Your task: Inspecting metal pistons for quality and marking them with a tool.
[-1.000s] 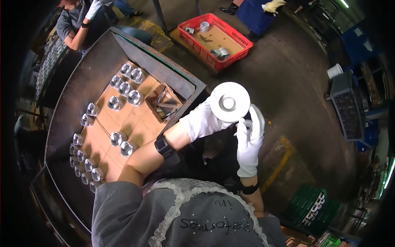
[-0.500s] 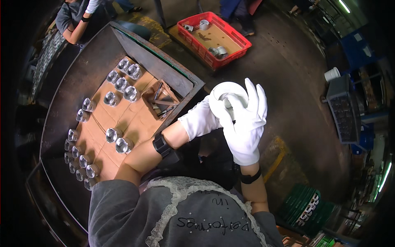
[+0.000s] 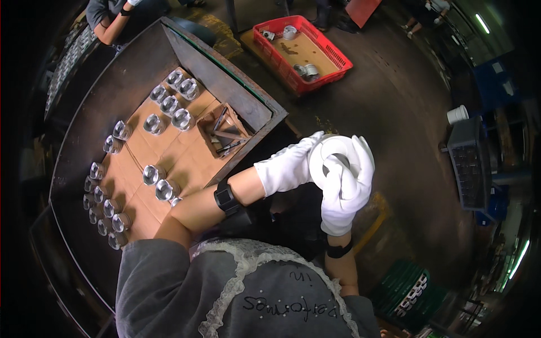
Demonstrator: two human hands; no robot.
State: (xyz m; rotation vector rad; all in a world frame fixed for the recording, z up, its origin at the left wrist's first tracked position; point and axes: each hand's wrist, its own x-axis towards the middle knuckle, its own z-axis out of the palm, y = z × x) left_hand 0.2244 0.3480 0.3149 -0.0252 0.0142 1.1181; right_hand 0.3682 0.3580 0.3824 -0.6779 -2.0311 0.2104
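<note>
Round pale part (image 3: 320, 159) is held aloft, right of the metal-walled bin (image 3: 221, 73), hollow face up; no long axis evident. Left hand (image 3: 294, 163) grips its left side, right hand (image 3: 345, 188) its right, fingers reaching into the hollow.

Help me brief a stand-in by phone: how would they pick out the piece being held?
Find the big dark metal tray lined with brown cardboard, on the left. To its right, the white-gloved left hand and right hand hold a pale round piece with a hollow centre. Unlike the silver parts on the cardboard, it is held outside the tray.
</note>
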